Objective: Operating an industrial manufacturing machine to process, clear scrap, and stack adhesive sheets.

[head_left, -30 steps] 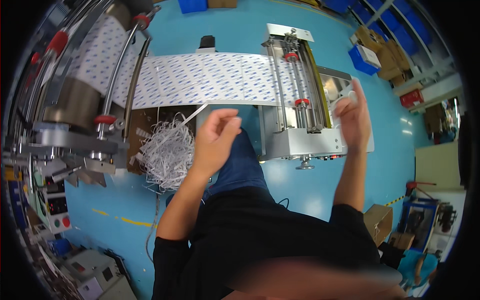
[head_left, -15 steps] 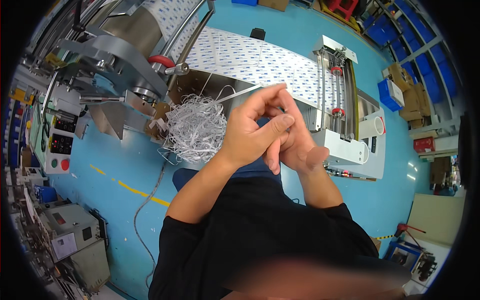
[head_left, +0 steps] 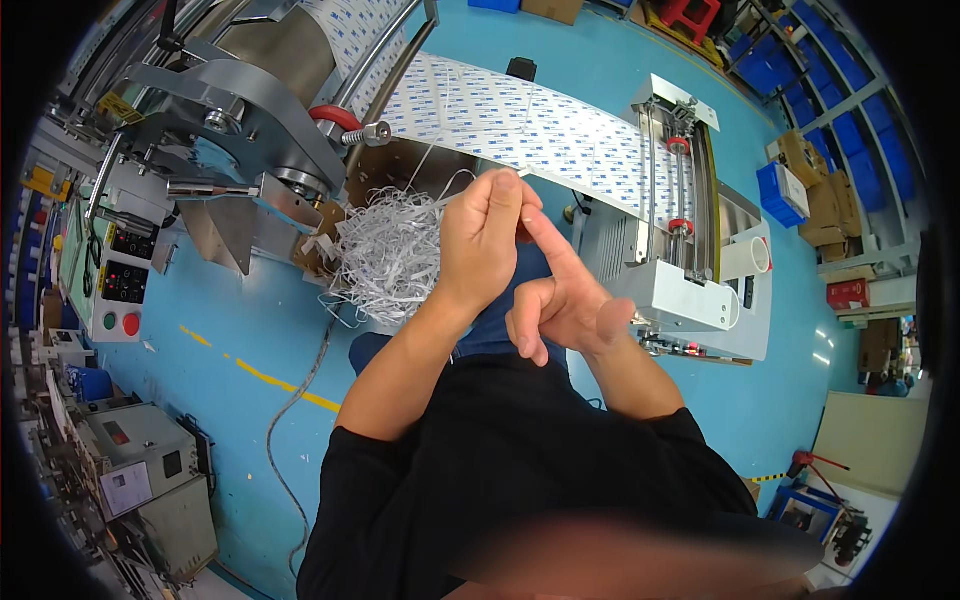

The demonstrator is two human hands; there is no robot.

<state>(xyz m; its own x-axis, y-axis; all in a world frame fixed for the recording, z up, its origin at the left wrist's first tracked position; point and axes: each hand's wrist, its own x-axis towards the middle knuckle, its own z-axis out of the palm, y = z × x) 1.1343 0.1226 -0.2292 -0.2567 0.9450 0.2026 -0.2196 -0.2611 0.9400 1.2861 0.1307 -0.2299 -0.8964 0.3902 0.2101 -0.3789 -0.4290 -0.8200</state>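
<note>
A control box (head_left: 122, 270) with 2 round buttons sits at 9 o'clock; blue bins (head_left: 778, 193) at 2 o'clock.

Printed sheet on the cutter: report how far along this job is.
Done: a pile of shredded strips lies below the printed sheet, which is threaded into the cutter. In hand: left hand pinches a thin strip beside the right hand. Left: most of the sheet is uncut.

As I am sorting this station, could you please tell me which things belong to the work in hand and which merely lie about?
In hand:
left hand
right hand
thin white strip
heap of white paper trimmings
printed white web

Lying about:
blue plastic bins
grey control cabinet
</note>
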